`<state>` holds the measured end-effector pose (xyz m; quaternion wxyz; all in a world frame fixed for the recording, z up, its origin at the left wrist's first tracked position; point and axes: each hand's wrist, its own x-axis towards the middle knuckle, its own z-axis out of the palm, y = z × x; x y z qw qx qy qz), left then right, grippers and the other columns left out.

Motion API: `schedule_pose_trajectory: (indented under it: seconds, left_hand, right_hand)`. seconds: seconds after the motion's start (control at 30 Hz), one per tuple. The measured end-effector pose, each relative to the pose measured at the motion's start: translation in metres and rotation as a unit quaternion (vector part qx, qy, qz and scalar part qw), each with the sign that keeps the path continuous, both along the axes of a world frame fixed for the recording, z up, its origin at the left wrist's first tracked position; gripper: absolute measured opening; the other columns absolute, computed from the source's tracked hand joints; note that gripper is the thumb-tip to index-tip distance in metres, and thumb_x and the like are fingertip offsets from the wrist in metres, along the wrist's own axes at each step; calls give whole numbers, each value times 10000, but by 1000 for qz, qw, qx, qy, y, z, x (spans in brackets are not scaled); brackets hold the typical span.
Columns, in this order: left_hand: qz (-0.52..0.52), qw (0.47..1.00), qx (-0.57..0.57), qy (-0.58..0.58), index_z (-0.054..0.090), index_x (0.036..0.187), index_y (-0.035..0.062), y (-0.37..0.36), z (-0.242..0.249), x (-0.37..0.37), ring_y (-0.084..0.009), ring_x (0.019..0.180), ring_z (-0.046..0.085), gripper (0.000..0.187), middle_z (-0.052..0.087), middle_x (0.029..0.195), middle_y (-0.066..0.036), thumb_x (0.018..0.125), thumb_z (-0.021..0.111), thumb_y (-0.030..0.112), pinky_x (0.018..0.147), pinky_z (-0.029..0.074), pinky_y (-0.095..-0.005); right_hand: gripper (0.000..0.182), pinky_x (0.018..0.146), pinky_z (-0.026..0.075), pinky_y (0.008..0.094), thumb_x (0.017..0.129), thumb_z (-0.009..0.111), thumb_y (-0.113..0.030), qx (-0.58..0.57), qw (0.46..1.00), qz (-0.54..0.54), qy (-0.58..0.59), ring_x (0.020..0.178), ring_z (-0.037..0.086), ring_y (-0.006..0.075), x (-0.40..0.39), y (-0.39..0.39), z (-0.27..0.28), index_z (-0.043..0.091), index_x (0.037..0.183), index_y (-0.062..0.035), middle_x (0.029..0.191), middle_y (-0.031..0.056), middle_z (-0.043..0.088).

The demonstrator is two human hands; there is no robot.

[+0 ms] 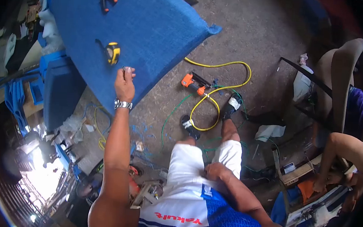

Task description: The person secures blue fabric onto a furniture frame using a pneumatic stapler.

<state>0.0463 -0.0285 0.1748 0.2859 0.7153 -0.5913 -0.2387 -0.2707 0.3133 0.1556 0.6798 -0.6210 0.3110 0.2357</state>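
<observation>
My left hand (pixel 125 84), with a metal watch on the wrist, reaches over the near edge of a large blue fabric-covered panel (pixel 154 30). Its fingers are curled together; a small pale spot shows at the fingertips, too small to name. Just beyond them a yellow and black tape measure (pixel 113 53) lies on the fabric. Farther up the panel are orange-handled pliers (pixel 108 0). My right hand (pixel 216 171) is closed against the front of my white shorts (pixel 190 161); what its fingers hold, if anything, is hidden.
On the floor an orange nail gun (pixel 193 83) lies by my feet, joined to a looping yellow hose (pixel 249 76). Another person's arm (pixel 336 155) is at the right, beside a chair frame (pixel 354 63). Blue upholstered pieces (pixel 61 91) and scraps lie at the left.
</observation>
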Motion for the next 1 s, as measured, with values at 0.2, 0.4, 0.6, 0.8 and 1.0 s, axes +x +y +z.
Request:
schedule_pose_trajectory:
  seconds: [0.2, 0.4, 0.6, 0.8, 1.0]
  left_hand:
    - [-18, 996, -82, -21, 639, 1035, 26, -5, -54, 14, -81, 664, 559, 211, 667, 816, -35, 1046, 529, 205, 610, 471, -247]
    - [-20, 986, -156, 50, 634, 1065, 26, 5, -70, 26, -51, 686, 534, 258, 662, 852, -30, 1047, 511, 252, 590, 398, -195]
    - [-65, 956, -263, 113, 632, 1169, -9, 6, -81, 27, -67, 704, 546, 359, 656, 956, -69, 1038, 562, 318, 591, 406, -180]
    - [-91, 949, -273, 132, 618, 1276, -4, 15, -84, 31, -49, 675, 526, 320, 635, 915, -20, 1015, 603, 181, 564, 424, -184]
    - [-149, 940, -300, 67, 641, 1190, 33, 4, -85, 33, -46, 707, 566, 216, 664, 915, -21, 984, 641, 99, 561, 444, -179]
  right_hand:
    - [404, 926, 532, 470, 876, 611, -320, -73, 969, -203, 119, 1047, 669, 391, 75, -43, -239, 670, 1177, -57, 1123, 222, 694]
    - [612, 1040, 462, 477, 834, 710, -186, -233, 840, -454, 184, 1248, 528, 402, 140, -146, -427, 468, 1373, -25, 1358, 228, 530]
    - [592, 1098, 388, 465, 811, 722, -247, -237, 842, -399, 276, 1269, 541, 313, 178, -174, -511, 507, 1321, -36, 1325, 154, 570]
    - [441, 1104, 340, 459, 865, 641, -315, -252, 863, -334, 283, 1238, 582, 264, 189, -178, -537, 617, 1260, -120, 1271, 109, 659]
    - [659, 1100, 358, 565, 850, 624, -576, -86, 850, -484, 188, 1251, 605, 365, 186, -230, -463, 684, 1238, -47, 1319, 203, 644]
